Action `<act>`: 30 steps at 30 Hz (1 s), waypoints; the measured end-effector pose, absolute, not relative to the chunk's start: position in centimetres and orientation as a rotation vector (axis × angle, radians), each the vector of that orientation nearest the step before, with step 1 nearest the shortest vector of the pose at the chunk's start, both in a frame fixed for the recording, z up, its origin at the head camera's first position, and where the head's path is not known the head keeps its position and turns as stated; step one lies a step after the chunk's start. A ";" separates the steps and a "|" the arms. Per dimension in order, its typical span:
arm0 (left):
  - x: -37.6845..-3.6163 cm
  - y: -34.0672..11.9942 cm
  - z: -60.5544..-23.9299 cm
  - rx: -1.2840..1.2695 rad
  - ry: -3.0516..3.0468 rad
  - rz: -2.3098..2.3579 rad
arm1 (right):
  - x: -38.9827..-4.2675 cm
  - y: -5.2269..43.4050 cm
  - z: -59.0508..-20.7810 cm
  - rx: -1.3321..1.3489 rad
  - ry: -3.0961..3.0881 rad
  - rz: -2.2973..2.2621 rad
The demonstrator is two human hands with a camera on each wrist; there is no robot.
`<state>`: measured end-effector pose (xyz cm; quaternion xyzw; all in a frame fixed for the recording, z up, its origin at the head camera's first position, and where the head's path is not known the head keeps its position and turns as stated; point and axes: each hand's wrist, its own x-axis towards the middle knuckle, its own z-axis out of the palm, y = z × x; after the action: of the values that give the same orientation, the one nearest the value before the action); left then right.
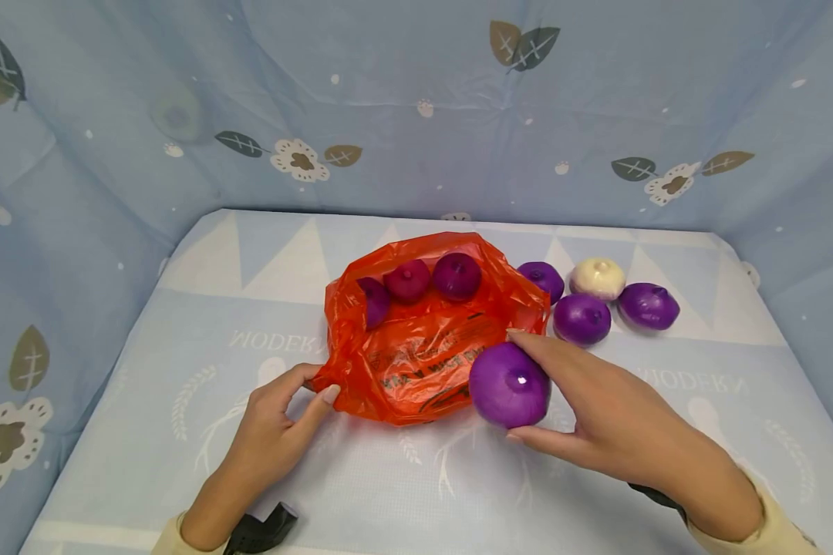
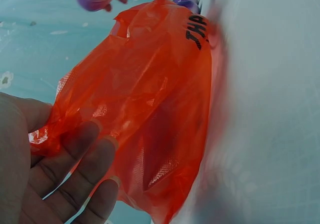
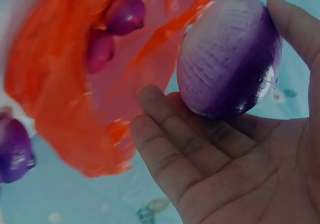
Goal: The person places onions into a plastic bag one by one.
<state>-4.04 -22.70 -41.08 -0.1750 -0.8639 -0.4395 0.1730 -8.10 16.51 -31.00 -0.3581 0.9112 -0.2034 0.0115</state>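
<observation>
Now held aloft: a purple onion (image 1: 510, 385) by the red bag's rim

The onion is pinched between the right hand's (image 1: 625, 412) thumb and fingers. In the head view it overlaps the front right rim of a red plastic bag (image 1: 406, 397); the left wrist view shows it raised clear of the table (image 1: 389, 493). The left hand (image 1: 271, 432) pinches the bag's crumpled left front edge between thumb and fingers, and the mouth gapes wide, with black lettering visible.

Inside, toward the back and left, lie three reddish-purple onions (image 1: 456, 276), the leftmost partly covered by the plastic. Just right of the bag sits a cluster of three more purple onions (image 1: 581, 319) and one white onion (image 1: 598, 278).

Both forearms end in cream sleeves (image 1: 763, 524), and a black device (image 1: 262, 528) shows at the left wrist. The tabletop carries pale triangles and upside-down lettering; behind it hangs a blue curtain (image 1: 423, 69) printed with leaves and flowers.
</observation>
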 end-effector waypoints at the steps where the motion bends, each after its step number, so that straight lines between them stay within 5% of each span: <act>1: -4.0 -22.7 -41.1 -0.498 -2.449 -1.246 | -8.2 16.2 -30.7 -1.144 2.837 -0.635; 13: -4.0 -22.8 -41.0 -0.516 -2.440 -1.243 | -10.6 10.6 -28.5 -1.348 2.757 -0.623; 30: -4.1 -22.7 -41.1 -0.511 -2.456 -1.237 | -14.3 4.2 -32.4 -1.265 2.639 -0.417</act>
<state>-4.06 -22.71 -41.08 -0.1801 -0.8650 -0.4358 0.1716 -14.29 4.17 -32.43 -0.4260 0.8890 -0.1403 0.0925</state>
